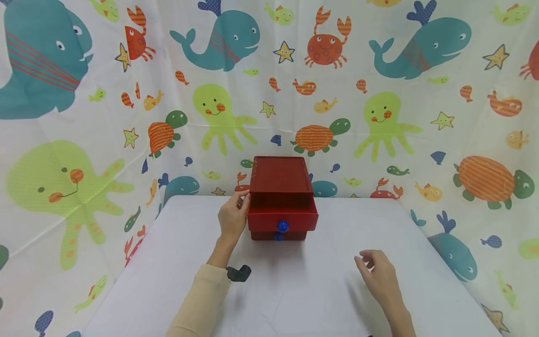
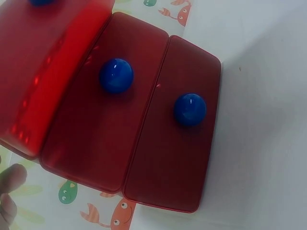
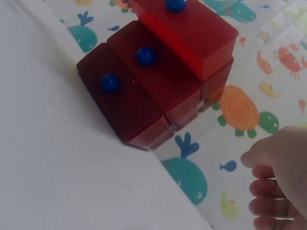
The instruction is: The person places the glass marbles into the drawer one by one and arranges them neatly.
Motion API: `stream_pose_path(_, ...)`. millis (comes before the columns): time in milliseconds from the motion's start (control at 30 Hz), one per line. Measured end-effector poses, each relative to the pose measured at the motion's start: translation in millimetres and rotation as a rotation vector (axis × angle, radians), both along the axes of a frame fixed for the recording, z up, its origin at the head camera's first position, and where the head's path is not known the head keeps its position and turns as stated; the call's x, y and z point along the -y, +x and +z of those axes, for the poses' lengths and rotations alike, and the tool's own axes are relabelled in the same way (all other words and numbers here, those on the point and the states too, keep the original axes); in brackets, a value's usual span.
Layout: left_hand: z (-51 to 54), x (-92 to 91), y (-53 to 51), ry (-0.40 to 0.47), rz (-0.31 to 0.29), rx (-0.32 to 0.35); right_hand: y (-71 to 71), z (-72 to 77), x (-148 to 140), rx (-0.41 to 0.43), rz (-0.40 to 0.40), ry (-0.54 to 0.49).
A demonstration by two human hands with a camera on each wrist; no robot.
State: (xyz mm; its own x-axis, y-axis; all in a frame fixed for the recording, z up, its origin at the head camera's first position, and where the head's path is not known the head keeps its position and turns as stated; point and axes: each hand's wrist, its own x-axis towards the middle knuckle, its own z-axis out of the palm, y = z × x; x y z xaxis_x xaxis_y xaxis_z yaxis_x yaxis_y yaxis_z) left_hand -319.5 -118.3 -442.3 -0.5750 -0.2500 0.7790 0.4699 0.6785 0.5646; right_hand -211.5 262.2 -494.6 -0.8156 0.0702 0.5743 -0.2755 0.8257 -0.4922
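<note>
A small red drawer cabinet [image 1: 279, 173] with blue round knobs stands at the back of the table. Its top drawer [image 1: 263, 222] is pulled out, and the visible part of its inside shows nothing. In the left wrist view, the middle drawer [image 2: 103, 124] and bottom drawer [image 2: 165, 153] are closed. My left hand [image 1: 233, 217] is at the cabinet's left side, fingertips by the upper edge; whether they press on it is hard to tell. Off to the right, my right hand [image 1: 379, 274] hovers above the table with loosely bent fingers, holding nothing.
A white-covered table [image 1: 332, 290] spreads out around the cabinet. Behind it and at both sides hangs a curtain [image 1: 269, 28] printed with sea animals. A dark strap piece [image 1: 238, 273] sits on the left wrist.
</note>
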Motion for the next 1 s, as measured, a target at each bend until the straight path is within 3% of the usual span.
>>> stream_pose_path(233,-0.7,0.2,-1.7,0.003,-0.003,-0.023,2.0,-11.3,-5.8,0.044,-0.011,0.001)
stream_pose_path(600,1.6,0.5,0.0,0.007,-0.026,-0.006,5.3,-24.2,-18.8,0.080,-0.013,0.027)
stream_pose_path(1000,0.0,0.2,-1.1,0.007,-0.024,-0.001,8.2,-27.1,-27.7,0.369,-0.026,0.026)
